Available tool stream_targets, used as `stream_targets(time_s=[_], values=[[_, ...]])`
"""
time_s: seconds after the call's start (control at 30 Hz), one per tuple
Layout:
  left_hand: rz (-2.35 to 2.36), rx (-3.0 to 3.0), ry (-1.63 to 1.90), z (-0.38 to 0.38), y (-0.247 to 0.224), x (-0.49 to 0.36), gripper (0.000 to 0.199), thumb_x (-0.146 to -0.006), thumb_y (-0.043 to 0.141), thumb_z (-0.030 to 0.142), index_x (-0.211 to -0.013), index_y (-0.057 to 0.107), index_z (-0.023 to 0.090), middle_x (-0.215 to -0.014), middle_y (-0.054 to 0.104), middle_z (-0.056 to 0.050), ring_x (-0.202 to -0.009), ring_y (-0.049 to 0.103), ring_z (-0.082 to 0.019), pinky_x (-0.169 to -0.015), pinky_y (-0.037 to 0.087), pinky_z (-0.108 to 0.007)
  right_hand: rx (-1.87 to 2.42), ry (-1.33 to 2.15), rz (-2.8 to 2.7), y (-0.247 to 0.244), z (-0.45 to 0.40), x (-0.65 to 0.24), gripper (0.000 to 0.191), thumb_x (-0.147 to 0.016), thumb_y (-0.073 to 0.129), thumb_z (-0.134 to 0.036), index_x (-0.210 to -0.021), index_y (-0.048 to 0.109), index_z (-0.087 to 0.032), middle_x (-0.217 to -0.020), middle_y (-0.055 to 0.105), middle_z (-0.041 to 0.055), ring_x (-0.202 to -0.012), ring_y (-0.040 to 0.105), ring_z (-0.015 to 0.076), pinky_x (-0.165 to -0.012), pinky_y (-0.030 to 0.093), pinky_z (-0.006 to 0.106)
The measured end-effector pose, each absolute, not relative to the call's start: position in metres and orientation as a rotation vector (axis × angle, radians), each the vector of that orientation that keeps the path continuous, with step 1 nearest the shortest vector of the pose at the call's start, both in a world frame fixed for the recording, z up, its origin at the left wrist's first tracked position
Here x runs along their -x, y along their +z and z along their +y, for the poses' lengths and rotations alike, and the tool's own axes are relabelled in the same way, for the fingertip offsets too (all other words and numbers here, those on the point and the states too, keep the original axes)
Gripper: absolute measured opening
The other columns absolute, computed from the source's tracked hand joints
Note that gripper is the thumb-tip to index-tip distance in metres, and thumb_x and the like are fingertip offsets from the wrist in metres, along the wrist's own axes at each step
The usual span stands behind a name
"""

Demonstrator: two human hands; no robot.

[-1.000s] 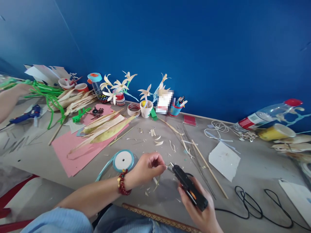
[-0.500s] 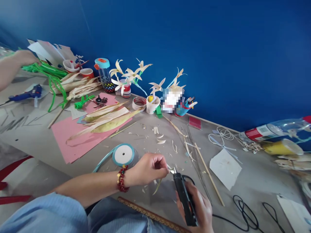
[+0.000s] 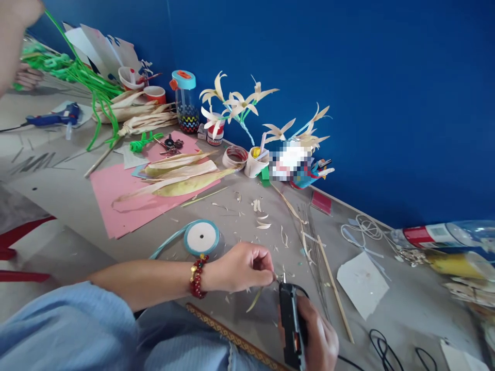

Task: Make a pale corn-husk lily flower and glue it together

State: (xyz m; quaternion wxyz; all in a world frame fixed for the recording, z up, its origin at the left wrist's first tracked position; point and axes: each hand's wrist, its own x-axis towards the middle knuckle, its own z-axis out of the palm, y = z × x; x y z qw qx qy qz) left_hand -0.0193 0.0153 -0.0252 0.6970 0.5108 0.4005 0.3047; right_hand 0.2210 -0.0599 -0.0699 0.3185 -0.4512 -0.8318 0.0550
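Observation:
My left hand, with a red bead bracelet at its wrist, is closed in a pinch above the table. What sits between its fingertips is too small to make out. Just under it shows a thin greenish husk strip; whether the fingers hold it I cannot tell. My right hand is wrapped round a black hot glue gun. The gun's metal nozzle points away from me, close beside the left fingertips. A spool of light blue ribbon lies behind my left wrist.
Corn husks lie on pink paper. Husk flowers stand by the blue wall. Thin wires and a wooden stick lie to the right. At far left, a co-worker's hands handle green stems near a blue glue gun.
The glue gun's nozzle has turned more upright beside my left fingertips. My left hand stays pinched. The co-worker's hand has lifted, drawing up a green stem. The view has shifted somewhat.

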Motion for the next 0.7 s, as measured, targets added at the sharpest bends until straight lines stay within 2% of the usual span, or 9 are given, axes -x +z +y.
stream_targets(time_s=[0.13,0.37,0.7], values=[[0.888,-1.137,0.668,0.016,-0.021,0.020,0.003,-0.069,0.061,0.015,-0.070,0.058,0.016,-0.061,0.056,0.003,-0.053,0.045,-0.007,-0.047,0.032,-0.017,1.198,0.074,-2.257,-0.066,-0.058,-0.223,0.027,-0.092,0.052,-0.036,-0.111,0.056,-0.017,-0.091,0.072,0.0154,-0.082,0.072,0.0308,-0.071,0.058,0.040],[0.905,-1.165,0.662,0.016,-0.015,0.021,0.005,-0.068,0.062,0.014,-0.068,0.057,0.016,-0.061,0.055,0.004,-0.054,0.044,-0.007,-0.047,0.032,-0.017,1.168,-0.058,-2.278,-0.055,-0.054,-0.213,0.033,-0.098,0.037,-0.043,-0.105,0.057,-0.018,-0.081,0.071,0.0148,-0.074,0.071,0.0290,-0.063,0.058,0.038],[0.910,-1.160,0.660,0.015,-0.021,0.020,0.006,-0.070,0.062,0.019,-0.069,0.056,0.017,-0.059,0.053,0.004,-0.052,0.043,-0.007,-0.047,0.031,-0.017,1.154,-0.063,-2.294,-0.052,-0.054,-0.215,0.022,-0.095,0.039,-0.028,-0.104,0.057,-0.020,-0.083,0.070,0.0127,-0.077,0.071,0.0265,-0.067,0.058,0.035]])
